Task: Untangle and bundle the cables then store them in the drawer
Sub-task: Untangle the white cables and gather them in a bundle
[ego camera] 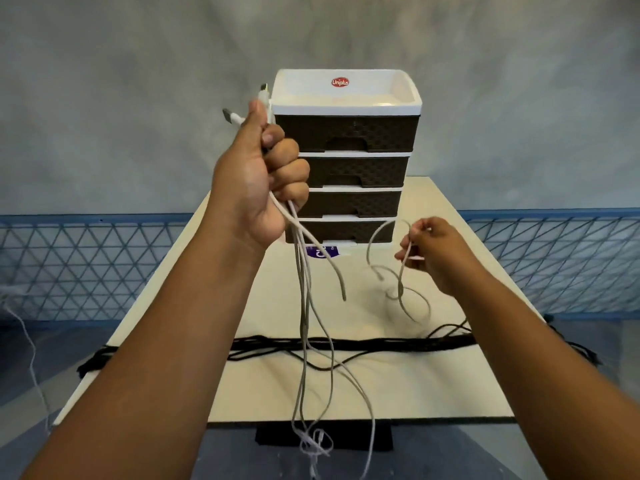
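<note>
The left hand (pixel 263 174) grips several white cables (pixel 304 341) in a fist; two plugs poke above it. The right hand (pixel 433 251) pinches one cable's looped end. Behind both hands stands a four-drawer unit (pixel 346 161), all drawers closed.

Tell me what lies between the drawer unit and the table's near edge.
Black cords stretched across the table, with white cables dangling above them, in the head view.
</note>
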